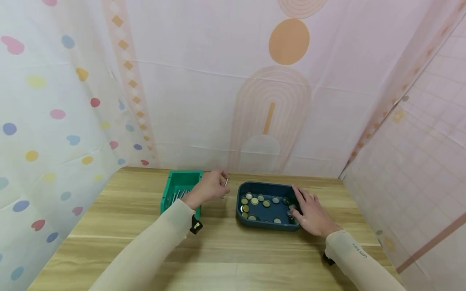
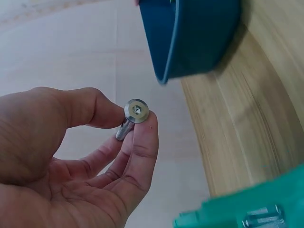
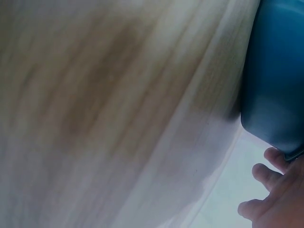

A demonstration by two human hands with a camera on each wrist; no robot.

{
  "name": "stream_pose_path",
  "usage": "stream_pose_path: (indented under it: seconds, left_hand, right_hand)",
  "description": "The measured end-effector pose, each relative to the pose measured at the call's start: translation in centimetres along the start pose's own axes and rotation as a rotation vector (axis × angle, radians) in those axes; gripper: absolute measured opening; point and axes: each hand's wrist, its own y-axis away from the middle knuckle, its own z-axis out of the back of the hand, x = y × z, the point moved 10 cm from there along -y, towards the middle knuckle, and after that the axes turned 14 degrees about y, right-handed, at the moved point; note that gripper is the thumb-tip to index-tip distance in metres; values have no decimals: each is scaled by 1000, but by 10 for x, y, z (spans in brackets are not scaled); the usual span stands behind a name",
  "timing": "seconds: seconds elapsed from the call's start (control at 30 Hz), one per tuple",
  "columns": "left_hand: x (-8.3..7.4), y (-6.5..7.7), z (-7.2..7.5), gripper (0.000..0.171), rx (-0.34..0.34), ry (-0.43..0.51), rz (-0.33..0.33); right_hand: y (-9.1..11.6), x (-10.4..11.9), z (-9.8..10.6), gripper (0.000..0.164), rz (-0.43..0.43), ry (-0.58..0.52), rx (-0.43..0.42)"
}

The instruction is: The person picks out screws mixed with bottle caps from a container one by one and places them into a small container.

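My left hand (image 1: 211, 186) pinches a metal bolt (image 2: 136, 110) between thumb and fingers, over the gap between two bins. The bolt has a flat round head with a hex socket, which faces the left wrist camera. Under my left forearm is a green bin (image 1: 185, 173) with several metal bolts (image 1: 178, 195) in it. My right hand (image 1: 314, 214) rests on the right end of a dark blue bin (image 1: 271, 227), with its fingers spread and the thumb over the inside. Several small round discs (image 1: 267, 203), silver and gold-coloured, lie in this bin.
Both bins stand on a wood-grain table (image 1: 233, 250) near its back edge. A patterned cloth (image 1: 196, 101) hangs right behind the table, with more cloth along the left and right sides.
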Motion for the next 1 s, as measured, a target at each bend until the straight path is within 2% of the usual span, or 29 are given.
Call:
stream_pose_path:
  seconds: [0.17,0.27,0.4,0.53,0.77,1.0]
  left_hand:
    - [16,6,28,41,-27,-29,25]
    - [26,10,44,41,-42,-12,41]
    - [34,15,64,43,-66,1,37]
    - [43,19,79,42,-110,-40,30]
    - [62,23,90,43,-129,-77,53]
    - [82,21,83,44,-70,-116,123]
  right_hand:
    - [-3,-1,2,81,-1,2,2]
    - [-4,-2,1,81,0,3,4]
    - [-4,-5,-1,82,-1,4,10]
    - [-4,-7,-1,82,1,4,5]
    - [-1,-9,2,81,-3,12,6]
    - [3,-9,4,80,-7,10,12]
